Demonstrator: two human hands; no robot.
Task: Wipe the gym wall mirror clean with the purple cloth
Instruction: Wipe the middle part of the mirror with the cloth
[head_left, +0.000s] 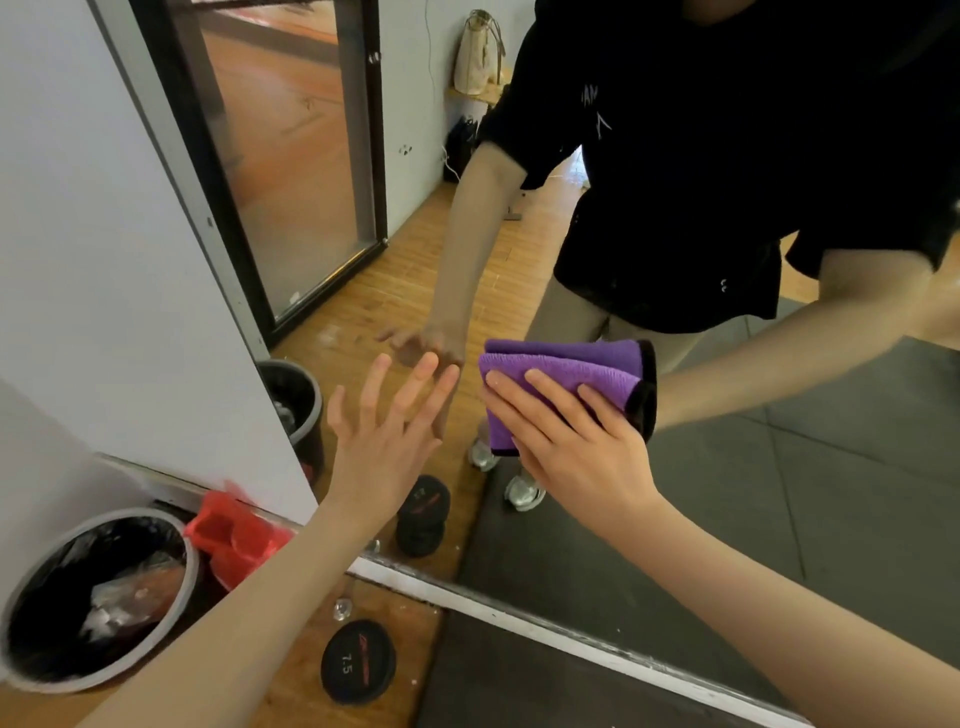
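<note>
Against the glass of the wall mirror (779, 493), the right hand (576, 441) presses a folded purple cloth (566, 374) flat, fingers straight and spread over its lower half; the cloth's dark-trimmed edge shows past the fingertips. Just to the left of it, the left hand (389, 421) lies open on the mirror, fingers splayed, holding nothing. The cloth sits beside that hand, apart from it. Below, a dumbbell (358, 662) and a lined bin (98, 597) stand on the wooden floor (291, 696).
</note>
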